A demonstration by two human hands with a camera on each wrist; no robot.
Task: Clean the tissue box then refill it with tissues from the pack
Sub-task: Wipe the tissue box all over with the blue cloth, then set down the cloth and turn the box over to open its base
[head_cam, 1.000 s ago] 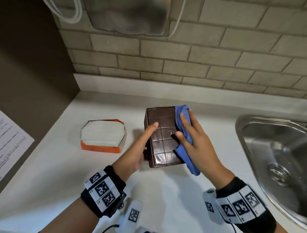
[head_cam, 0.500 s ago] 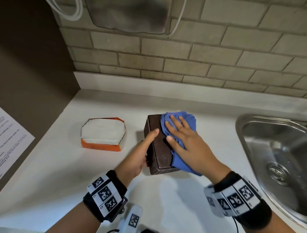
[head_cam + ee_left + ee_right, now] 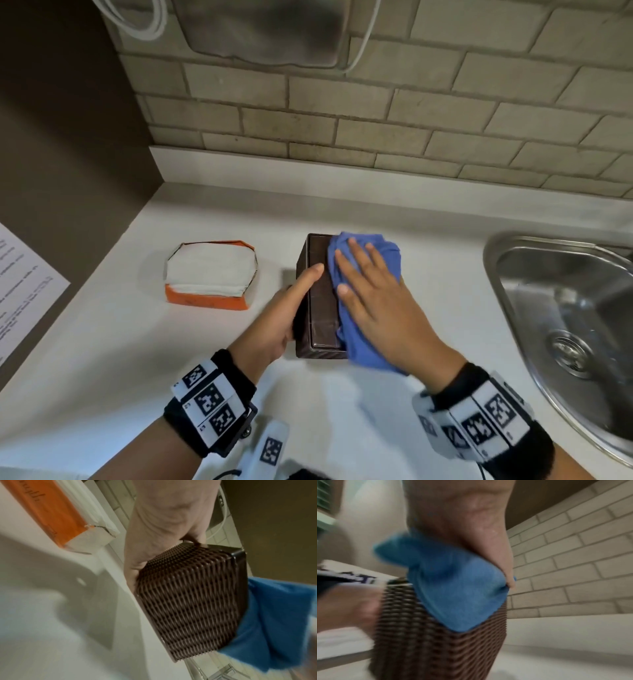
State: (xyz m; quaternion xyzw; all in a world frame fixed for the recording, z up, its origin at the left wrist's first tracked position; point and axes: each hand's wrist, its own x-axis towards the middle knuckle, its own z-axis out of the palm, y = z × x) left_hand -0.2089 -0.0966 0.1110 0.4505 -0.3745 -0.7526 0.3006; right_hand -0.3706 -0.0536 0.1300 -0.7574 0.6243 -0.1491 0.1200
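A dark brown woven tissue box (image 3: 320, 308) stands on the white counter (image 3: 137, 359). My left hand (image 3: 301, 294) grips its left side, with the thumb lying on the upper face. My right hand (image 3: 356, 263) presses a blue cloth (image 3: 363, 353) flat on that face with straight fingers; the cloth hangs over the near right edge. An open orange tissue pack (image 3: 210, 274) with white tissues lies to the left. The left wrist view shows the box's woven side (image 3: 188, 601) and the cloth (image 3: 274, 622). The blurred right wrist view shows the cloth (image 3: 453, 581) draped on the box (image 3: 436, 649).
A steel sink (image 3: 565, 308) is set into the counter on the right. A printed sheet (image 3: 24, 287) hangs on the brown wall at the left. A tiled wall (image 3: 376, 120) with a grey appliance and a white cable rises behind the counter.
My right hand slid the cloth from the box's right edge across its upper face and now covers more of it. The left hand kept its hold while the box turned slightly.
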